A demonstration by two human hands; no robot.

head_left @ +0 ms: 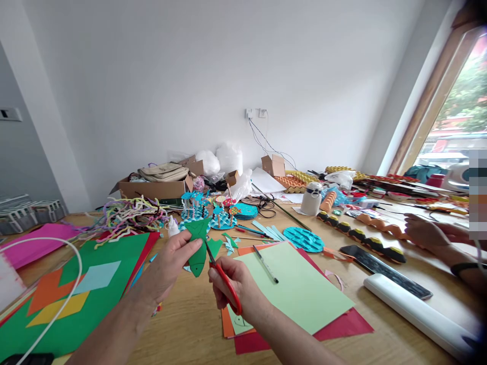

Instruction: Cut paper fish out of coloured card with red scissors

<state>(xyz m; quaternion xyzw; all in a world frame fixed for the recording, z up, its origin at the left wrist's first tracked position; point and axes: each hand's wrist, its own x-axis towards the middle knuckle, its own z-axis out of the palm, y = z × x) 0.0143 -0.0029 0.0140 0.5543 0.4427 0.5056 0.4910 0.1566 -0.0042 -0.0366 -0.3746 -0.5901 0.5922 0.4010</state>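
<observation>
Green paper with a fish shape drawn on it is pinched between the thumb and fingers of my left hand. My right hand is closed round the red handles of the scissors, whose blades point up against the green paper's right edge. Below and right of my right hand, a light green sheet lies on orange and red paper, with a pen on top. Small green and blue scraps lie just beyond the scissors.
Coloured sheets lie at left, below tangled pipe cleaners. A glue bottle and blue paper discs stand or lie farther back. A phone and white case lie at right, near another person's hands.
</observation>
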